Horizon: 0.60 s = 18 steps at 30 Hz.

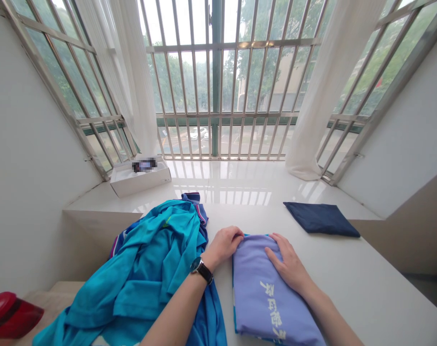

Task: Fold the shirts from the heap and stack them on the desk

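Note:
A folded lavender shirt (258,278) with pale printed characters lies flat on the white tabletop, a teal edge showing along its left side. At its upper left corner, my left hand (225,245) has its fingertips pinched on the fabric. My right hand (288,264) rests on the shirt's upper right side, fingers spread. A black watch is on my left wrist. Left of the shirt, partly under my left forearm, is a loose heap of teal clothing (150,269) with striped dark blue pieces at its far edge.
A folded navy cloth (321,219) lies to the right. An open white box (141,179) sits on the sill at the back left, its contents blurred. White curtains (308,105) hang before the barred window. Something red (13,315) is at lower left.

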### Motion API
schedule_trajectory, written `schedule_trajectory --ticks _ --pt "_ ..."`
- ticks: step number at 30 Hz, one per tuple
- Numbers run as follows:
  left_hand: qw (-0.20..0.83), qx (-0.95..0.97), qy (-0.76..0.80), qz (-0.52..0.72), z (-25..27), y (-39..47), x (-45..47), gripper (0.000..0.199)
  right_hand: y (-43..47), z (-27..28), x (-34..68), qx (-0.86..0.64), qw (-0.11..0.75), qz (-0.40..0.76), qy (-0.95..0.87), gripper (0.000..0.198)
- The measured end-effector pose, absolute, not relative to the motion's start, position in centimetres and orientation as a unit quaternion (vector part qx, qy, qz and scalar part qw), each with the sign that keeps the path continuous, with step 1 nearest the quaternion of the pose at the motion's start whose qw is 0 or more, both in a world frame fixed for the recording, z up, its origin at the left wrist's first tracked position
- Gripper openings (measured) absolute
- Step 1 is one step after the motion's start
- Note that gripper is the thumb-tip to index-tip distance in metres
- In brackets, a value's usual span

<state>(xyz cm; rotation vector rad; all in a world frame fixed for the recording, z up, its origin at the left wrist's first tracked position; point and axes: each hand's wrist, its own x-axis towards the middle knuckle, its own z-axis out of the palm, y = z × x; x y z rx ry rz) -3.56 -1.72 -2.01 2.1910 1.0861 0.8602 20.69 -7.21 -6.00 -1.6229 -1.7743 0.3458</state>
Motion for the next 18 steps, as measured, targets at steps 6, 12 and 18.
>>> schedule_trajectory --ticks 6,12,18 --pt "0.269 0.816 0.394 0.325 -1.83 -1.69 -3.62 0.016 -7.13 -6.14 20.75 -0.626 0.348 0.135 -0.684 0.045" --pt "0.275 0.824 0.390 0.305 -1.50 -2.05 -3.49 0.017 -7.25 -5.75 20.61 -0.626 0.345 0.142 -0.685 0.045" --pt "0.230 0.836 0.410 0.283 -1.71 -1.83 -3.30 0.016 -7.48 -5.30 20.31 -0.632 0.338 0.142 -0.683 0.046"
